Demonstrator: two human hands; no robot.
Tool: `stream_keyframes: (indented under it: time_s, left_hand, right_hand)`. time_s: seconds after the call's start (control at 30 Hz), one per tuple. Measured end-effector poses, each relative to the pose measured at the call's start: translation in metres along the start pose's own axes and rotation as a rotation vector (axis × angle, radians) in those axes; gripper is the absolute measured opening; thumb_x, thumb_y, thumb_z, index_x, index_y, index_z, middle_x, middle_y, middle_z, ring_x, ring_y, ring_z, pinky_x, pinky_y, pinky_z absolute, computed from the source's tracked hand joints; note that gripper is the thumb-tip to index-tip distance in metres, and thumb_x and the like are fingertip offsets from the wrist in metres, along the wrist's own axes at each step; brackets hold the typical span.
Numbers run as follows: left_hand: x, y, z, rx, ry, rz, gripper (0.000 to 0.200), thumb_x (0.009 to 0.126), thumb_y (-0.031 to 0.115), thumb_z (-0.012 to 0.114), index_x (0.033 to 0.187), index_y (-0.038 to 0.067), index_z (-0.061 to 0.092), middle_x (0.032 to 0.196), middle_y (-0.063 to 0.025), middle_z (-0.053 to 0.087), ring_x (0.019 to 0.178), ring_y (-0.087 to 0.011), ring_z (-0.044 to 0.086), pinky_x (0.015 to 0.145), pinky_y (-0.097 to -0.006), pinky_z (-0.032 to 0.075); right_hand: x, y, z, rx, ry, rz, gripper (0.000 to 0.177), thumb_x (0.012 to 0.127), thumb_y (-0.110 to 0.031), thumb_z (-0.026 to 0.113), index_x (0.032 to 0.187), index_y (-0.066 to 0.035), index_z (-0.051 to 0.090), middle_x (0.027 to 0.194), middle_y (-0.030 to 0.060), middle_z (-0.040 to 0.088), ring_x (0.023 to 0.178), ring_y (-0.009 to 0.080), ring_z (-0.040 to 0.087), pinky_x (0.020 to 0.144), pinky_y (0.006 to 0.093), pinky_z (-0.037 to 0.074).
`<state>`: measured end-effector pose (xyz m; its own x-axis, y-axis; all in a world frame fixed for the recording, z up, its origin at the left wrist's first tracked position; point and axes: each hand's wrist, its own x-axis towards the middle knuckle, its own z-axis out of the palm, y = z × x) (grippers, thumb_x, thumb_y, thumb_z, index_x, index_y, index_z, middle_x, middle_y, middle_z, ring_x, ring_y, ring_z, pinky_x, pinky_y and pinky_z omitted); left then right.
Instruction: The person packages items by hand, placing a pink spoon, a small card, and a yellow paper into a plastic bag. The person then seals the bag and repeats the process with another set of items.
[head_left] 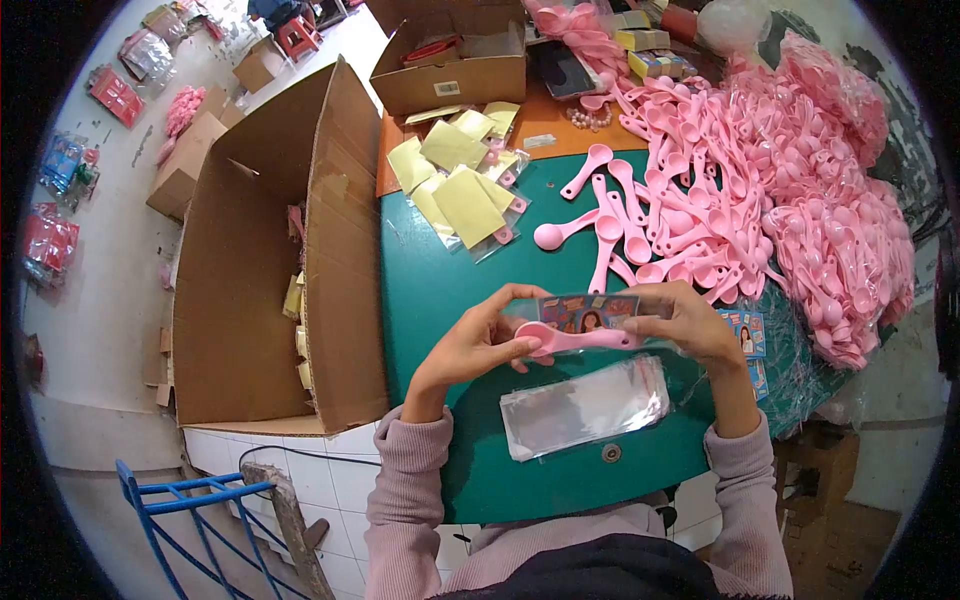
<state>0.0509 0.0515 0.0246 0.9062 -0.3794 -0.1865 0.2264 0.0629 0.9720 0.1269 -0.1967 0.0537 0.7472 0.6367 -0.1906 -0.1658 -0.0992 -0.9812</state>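
Note:
A pink measuring spoon (580, 340) lies in front of a printed card (585, 312), seemingly inside a clear plastic bag, between my two hands. My left hand (472, 345) pinches the spoon's bowl end at the left. At the handle end, my right hand (690, 322) grips the card and spoon with the thumb in front. Just below them, a stack of clear plastic bags (585, 408) rests on the green table (470, 470). More printed cards (745, 335) are partly hidden behind my right wrist.
Loose pink spoons (690, 220) pile up at the right, beside bulging bags of spoons (840, 240). Several packed bags with yellow card backs (465, 205) lie at the back left. A tall open cardboard box (345, 260) borders the table's left side; a smaller box (450, 80) stands behind.

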Motion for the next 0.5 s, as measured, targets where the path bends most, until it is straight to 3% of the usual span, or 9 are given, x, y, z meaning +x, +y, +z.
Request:
stream_keyframes:
  time_s: [0.1,0.17,0.23,0.27,0.33,0.37,0.4,0.43,0.5]
  left_hand:
    - [0.001,-0.001,0.003,-0.039,-0.013,-0.032,0.045,0.085,0.013,0.058,0.124,0.006,0.036,0.092,-0.0122,0.063,0.081,-0.0179,0.063,0.059,-0.0239,0.052]
    - [0.002,-0.009,0.006,-0.032,-0.032,-0.019,0.043,0.086,0.014,0.057,0.124,0.006,0.036,0.093,-0.0121,0.063,0.080,-0.0173,0.064,0.058,-0.0234,0.051]
    - [0.006,-0.020,0.010,0.289,0.140,0.077,0.046,0.087,0.015,0.055,0.127,0.006,0.033,0.094,-0.0143,0.063,0.082,-0.0199,0.064,0.061,-0.0261,0.052]
    - [0.005,-0.024,0.016,0.290,0.143,0.077,0.046,0.087,0.015,0.055,0.127,0.006,0.033,0.094,-0.0143,0.063,0.082,-0.0199,0.064,0.061,-0.0261,0.052]
    - [0.000,-0.027,0.035,0.172,0.507,0.063,0.050,0.091,0.016,0.048,0.133,0.010,0.021,0.101,-0.0185,0.059,0.088,-0.0216,0.062,0.069,-0.0313,0.053]
    - [-0.004,-0.026,0.041,0.173,0.506,0.063,0.050,0.091,0.016,0.048,0.133,0.010,0.021,0.101,-0.0185,0.059,0.088,-0.0216,0.062,0.069,-0.0313,0.053]
    - [-0.008,-0.024,0.046,-0.131,0.413,-0.023,0.051,0.093,0.017,0.042,0.136,0.012,0.013,0.106,-0.0196,0.057,0.092,-0.0237,0.061,0.074,-0.0325,0.052]
    - [-0.013,-0.024,0.051,-0.436,0.314,-0.112,0.053,0.095,0.017,0.036,0.138,0.014,0.005,0.111,-0.0207,0.054,0.097,-0.0257,0.059,0.078,-0.0337,0.051]
    - [-0.018,-0.029,0.054,-0.427,0.298,-0.130,0.054,0.096,0.020,0.031,0.139,0.016,-0.002,0.111,-0.0230,0.053,0.098,-0.0281,0.058,0.078,-0.0349,0.051]
  right_hand:
    - [0.003,0.013,-0.010,-0.092,-0.074,0.074,0.017,0.073,-0.012,0.070,0.072,-0.002,0.055,0.064,-0.0031,0.053,0.059,0.0036,0.047,0.054,0.0211,0.038]
    - [0.004,0.017,-0.007,-0.189,-0.032,-0.020,0.016,0.074,-0.012,0.068,0.078,0.000,0.059,0.069,-0.0004,0.057,0.065,0.0042,0.050,0.056,0.0218,0.040]
    - [0.007,0.024,-0.006,-0.195,0.037,-0.079,0.017,0.073,-0.012,0.069,0.080,0.000,0.060,0.069,0.0007,0.058,0.066,0.0057,0.051,0.058,0.0222,0.042]
    - [0.008,0.026,-0.005,-0.200,0.108,-0.137,0.018,0.071,-0.012,0.070,0.083,-0.001,0.062,0.070,0.0017,0.059,0.067,0.0072,0.053,0.061,0.0227,0.043]
    - [0.009,0.015,0.014,-0.329,0.153,-0.201,0.022,0.071,-0.013,0.070,0.087,-0.001,0.061,0.073,0.0038,0.059,0.069,0.0097,0.055,0.063,0.0237,0.044]
    - [0.007,0.009,0.022,-0.459,0.204,-0.266,0.026,0.070,-0.013,0.071,0.091,-0.002,0.060,0.077,0.0058,0.059,0.071,0.0122,0.057,0.065,0.0248,0.045]
    - [0.004,0.007,0.025,-0.568,0.036,-0.313,0.036,0.071,-0.015,0.069,0.103,-0.005,0.056,0.095,0.0104,0.057,0.085,0.0214,0.059,0.073,0.0294,0.047]
    - [0.002,0.010,0.028,-0.566,0.036,-0.311,0.036,0.071,-0.015,0.069,0.103,-0.005,0.056,0.095,0.0104,0.057,0.085,0.0214,0.059,0.073,0.0294,0.047]
    - [0.000,0.019,0.033,-0.774,-0.161,-0.452,0.041,0.072,-0.015,0.067,0.109,-0.007,0.052,0.108,0.0130,0.051,0.096,0.0277,0.055,0.077,0.0340,0.046]
